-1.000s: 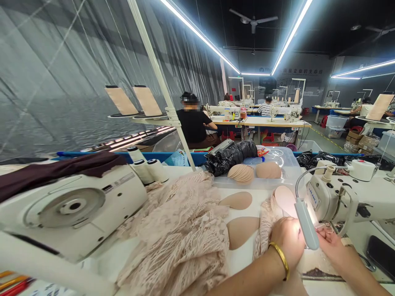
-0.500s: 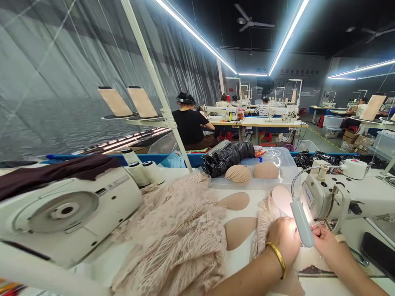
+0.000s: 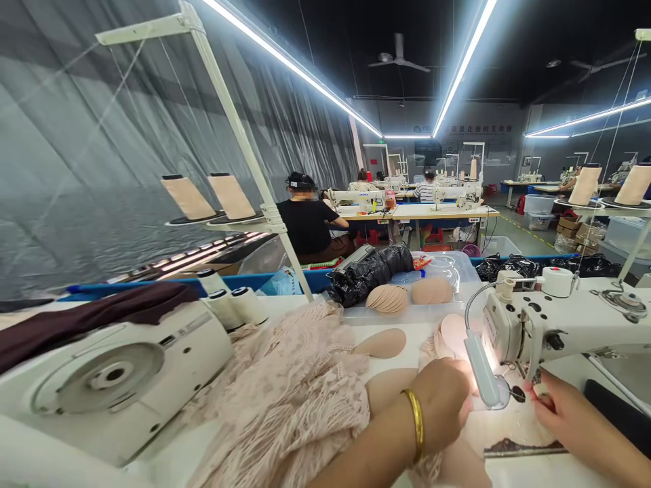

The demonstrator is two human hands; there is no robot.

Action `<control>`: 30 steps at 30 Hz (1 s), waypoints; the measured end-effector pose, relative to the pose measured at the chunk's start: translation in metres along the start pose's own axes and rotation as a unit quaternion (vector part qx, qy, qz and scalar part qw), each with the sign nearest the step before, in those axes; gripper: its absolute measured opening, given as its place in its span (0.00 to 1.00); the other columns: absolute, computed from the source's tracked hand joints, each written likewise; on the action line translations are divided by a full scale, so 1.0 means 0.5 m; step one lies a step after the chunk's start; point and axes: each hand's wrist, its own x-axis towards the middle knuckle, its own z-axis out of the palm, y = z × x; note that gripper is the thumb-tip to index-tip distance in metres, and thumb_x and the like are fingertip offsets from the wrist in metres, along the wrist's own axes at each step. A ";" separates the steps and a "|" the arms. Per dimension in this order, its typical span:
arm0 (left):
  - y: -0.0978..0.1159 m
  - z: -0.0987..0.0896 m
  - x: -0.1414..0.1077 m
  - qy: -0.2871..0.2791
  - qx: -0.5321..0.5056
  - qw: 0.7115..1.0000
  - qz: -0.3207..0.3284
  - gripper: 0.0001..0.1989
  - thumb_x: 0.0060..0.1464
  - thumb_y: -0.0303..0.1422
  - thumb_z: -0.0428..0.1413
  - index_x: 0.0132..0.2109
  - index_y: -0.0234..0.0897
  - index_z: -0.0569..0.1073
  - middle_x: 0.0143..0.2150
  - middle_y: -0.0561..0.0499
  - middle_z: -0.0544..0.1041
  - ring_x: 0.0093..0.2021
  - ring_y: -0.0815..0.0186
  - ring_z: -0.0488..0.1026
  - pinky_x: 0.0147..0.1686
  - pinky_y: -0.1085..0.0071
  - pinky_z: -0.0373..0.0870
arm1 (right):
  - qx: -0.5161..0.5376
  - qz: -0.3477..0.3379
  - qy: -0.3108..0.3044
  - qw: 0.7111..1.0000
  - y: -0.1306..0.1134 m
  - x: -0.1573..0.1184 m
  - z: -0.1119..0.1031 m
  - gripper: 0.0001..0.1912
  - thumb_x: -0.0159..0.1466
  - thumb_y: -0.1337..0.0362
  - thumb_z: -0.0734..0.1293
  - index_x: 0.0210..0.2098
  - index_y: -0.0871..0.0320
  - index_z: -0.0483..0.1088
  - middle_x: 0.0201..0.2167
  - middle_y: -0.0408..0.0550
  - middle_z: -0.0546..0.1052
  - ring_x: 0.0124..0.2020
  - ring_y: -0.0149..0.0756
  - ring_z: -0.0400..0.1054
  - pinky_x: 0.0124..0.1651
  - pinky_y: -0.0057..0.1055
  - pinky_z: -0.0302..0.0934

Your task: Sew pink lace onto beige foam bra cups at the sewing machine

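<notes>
Tabletop (image 3: 539, 470) partly hidden beneath lace (image 3: 305, 379)

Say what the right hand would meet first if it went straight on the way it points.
Most likely the right sewing machine, at its end beside the lamp; the right hand sits close to it in view, though depth there is unclear.

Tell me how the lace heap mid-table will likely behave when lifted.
The lace heap will probably sag, lying as it does in loose folds. It is likely light for its bulk, being openwork. It might drag the beige pads along its right edge.
</notes>
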 end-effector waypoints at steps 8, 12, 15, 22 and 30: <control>-0.013 0.065 -0.083 -0.129 0.165 0.978 0.015 0.11 0.52 0.29 0.70 0.39 0.39 0.76 0.47 0.47 0.81 0.45 0.55 0.76 0.39 0.65 0.65 | -0.158 -0.141 -0.075 0.975 0.055 -0.027 -0.059 0.09 0.64 0.64 0.64 0.41 0.49 0.75 0.36 0.48 0.81 0.32 0.42 0.77 0.33 0.33 0.69; -0.006 0.092 -0.082 -0.057 0.121 0.988 -0.080 0.09 0.61 0.32 0.67 0.47 0.39 0.77 0.56 0.46 0.78 0.52 0.54 0.74 0.49 0.62 0.70 | -0.259 -0.238 -0.050 0.935 0.048 -0.042 -0.042 0.17 0.70 0.67 0.58 0.50 0.51 0.76 0.49 0.56 0.80 0.38 0.44 0.79 0.33 0.35 0.71; 0.005 0.097 -0.056 -0.066 0.123 0.983 -0.121 0.08 0.66 0.37 0.63 0.47 0.38 0.78 0.55 0.45 0.77 0.55 0.50 0.73 0.52 0.57 0.71 | -0.266 -0.289 -0.080 0.916 0.005 -0.056 -0.025 0.20 0.74 0.68 0.55 0.56 0.49 0.74 0.49 0.54 0.78 0.42 0.43 0.79 0.38 0.36 0.72; 0.006 0.105 -0.028 -0.040 0.162 0.986 -0.013 0.15 0.66 0.42 0.63 0.41 0.33 0.78 0.47 0.45 0.80 0.52 0.50 0.74 0.53 0.54 0.68 | -0.259 -0.335 -0.212 0.881 -0.083 -0.051 0.014 0.23 0.72 0.73 0.58 0.60 0.46 0.70 0.41 0.46 0.76 0.39 0.42 0.73 0.38 0.34 0.66; -0.027 0.124 -0.044 0.043 0.125 0.990 0.048 0.06 0.65 0.33 0.60 0.40 0.37 0.73 0.43 0.47 0.78 0.44 0.58 0.71 0.46 0.60 0.65 | -0.271 -0.373 -0.228 0.858 -0.080 -0.049 0.015 0.20 0.67 0.79 0.59 0.48 0.53 0.75 0.38 0.48 0.74 0.38 0.41 0.69 0.38 0.33 0.63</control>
